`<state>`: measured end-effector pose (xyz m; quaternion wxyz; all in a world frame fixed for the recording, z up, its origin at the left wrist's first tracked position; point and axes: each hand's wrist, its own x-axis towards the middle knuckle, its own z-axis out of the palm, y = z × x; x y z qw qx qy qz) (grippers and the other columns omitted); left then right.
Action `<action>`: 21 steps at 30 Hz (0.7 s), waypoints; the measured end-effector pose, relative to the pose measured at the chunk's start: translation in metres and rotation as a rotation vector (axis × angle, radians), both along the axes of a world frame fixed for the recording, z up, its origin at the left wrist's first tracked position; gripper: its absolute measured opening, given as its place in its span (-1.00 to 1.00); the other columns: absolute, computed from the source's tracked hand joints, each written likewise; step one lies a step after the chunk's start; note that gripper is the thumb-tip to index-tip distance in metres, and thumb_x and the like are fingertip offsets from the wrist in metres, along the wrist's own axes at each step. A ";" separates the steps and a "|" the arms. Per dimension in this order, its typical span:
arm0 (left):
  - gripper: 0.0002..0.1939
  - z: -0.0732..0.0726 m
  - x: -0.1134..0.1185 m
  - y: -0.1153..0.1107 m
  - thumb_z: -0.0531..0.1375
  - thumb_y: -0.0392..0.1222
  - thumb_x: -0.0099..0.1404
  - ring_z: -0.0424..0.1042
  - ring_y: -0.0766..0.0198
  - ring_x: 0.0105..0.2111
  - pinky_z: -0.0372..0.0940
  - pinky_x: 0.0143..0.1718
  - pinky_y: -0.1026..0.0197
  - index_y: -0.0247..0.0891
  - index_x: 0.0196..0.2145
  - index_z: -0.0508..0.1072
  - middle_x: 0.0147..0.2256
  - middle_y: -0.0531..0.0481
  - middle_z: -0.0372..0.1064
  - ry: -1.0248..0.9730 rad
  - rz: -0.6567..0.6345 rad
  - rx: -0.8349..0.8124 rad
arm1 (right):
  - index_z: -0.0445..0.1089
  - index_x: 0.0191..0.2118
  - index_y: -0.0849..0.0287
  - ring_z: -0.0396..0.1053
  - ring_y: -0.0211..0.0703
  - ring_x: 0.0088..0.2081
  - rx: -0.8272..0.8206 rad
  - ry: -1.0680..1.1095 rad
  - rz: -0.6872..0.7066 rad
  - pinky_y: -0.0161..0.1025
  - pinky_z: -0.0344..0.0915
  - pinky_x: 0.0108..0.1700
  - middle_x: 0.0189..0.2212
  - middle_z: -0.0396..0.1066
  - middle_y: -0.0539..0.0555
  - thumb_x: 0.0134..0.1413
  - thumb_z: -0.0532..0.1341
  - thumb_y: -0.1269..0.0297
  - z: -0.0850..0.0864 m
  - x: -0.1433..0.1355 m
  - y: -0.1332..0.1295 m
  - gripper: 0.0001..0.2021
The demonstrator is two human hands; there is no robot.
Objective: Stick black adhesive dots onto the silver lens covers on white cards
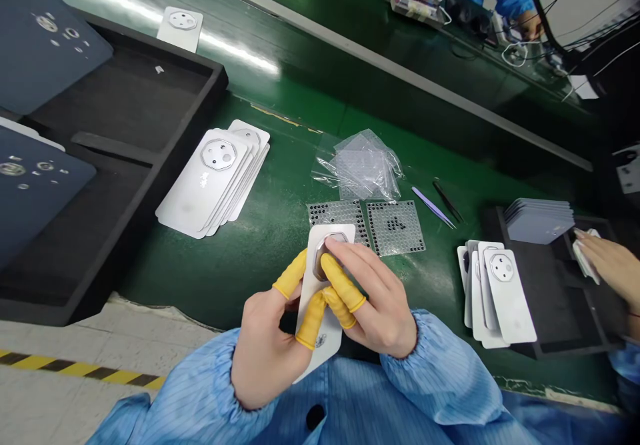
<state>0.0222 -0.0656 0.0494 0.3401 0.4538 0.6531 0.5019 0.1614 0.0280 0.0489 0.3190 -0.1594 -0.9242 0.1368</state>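
A white phone back cover [325, 355] with a metal-rimmed camera window is held upright and tilted in front of my chest. My left hand [275, 338], with yellow finger cots on its thumb and index finger, is closed around the cover's left edge. My right hand [375, 298], also in yellow finger cots, has its fingers bunched against the camera window; any small part under them is hidden. Just beyond the cover lie two clear sheets dotted with small black pieces, a left sheet [340, 213] and a right sheet [396, 226].
White back covers [193, 195] are fanned at left, beside a black tray [200, 108] with dark blue panels [40, 51]. Clear plastic bags [367, 165], purple tweezers [433, 206] and black tweezers [447, 199] lie ahead. Rightward are more covers [513, 305] and a co-worker's hand [613, 265].
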 end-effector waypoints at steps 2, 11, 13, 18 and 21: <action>-0.77 -0.002 -0.001 -0.001 0.29 -0.35 0.03 0.53 0.21 -0.52 0.41 -0.50 0.27 -0.20 -0.29 0.49 -0.43 0.03 0.56 0.007 -0.019 0.018 | 0.27 0.06 0.34 0.25 0.12 0.16 -0.036 0.019 0.024 0.10 0.43 0.00 0.06 0.33 0.41 0.15 0.09 0.42 0.000 0.003 0.000 -0.65; -0.82 -0.005 -0.003 0.001 0.31 -0.37 -0.02 0.37 0.33 -0.65 0.31 -0.61 0.34 -0.25 -0.39 0.49 -0.61 0.13 0.40 -0.020 -0.008 -0.003 | 0.18 0.17 0.30 0.07 0.13 0.26 -0.175 -0.013 0.024 0.22 0.29 0.13 0.18 0.18 0.37 0.14 0.08 0.45 -0.012 -0.001 0.001 -0.55; -0.77 -0.005 -0.003 0.004 0.32 -0.40 -0.02 0.39 0.34 -0.62 0.33 -0.59 0.36 -0.26 -0.34 0.53 -0.58 0.13 0.42 -0.095 -0.029 0.003 | 0.19 0.18 0.20 0.10 0.12 0.25 -0.258 0.038 0.003 0.26 0.25 0.14 0.19 0.18 0.29 0.19 0.06 0.39 -0.017 -0.002 0.002 -0.57; -0.48 -0.004 0.000 0.006 0.32 -0.49 0.01 0.50 0.33 -0.49 0.41 -0.47 0.41 -0.13 -0.07 0.50 -0.37 0.10 0.56 -0.307 -0.022 0.041 | 0.25 0.17 0.07 0.17 0.09 0.21 -0.345 0.226 0.001 0.24 0.20 0.18 0.16 0.24 0.17 0.21 0.07 0.36 -0.017 -0.002 0.006 -0.59; -0.46 0.001 0.001 0.006 0.29 -0.45 0.11 0.53 0.32 -0.46 0.43 -0.47 0.40 -0.05 0.02 0.43 -0.29 0.07 0.58 -0.492 0.008 0.032 | 0.30 0.13 -0.01 0.24 0.04 0.17 -0.447 0.371 -0.097 0.18 0.21 0.20 0.14 0.29 0.08 0.23 0.05 0.36 -0.010 -0.002 0.004 -0.62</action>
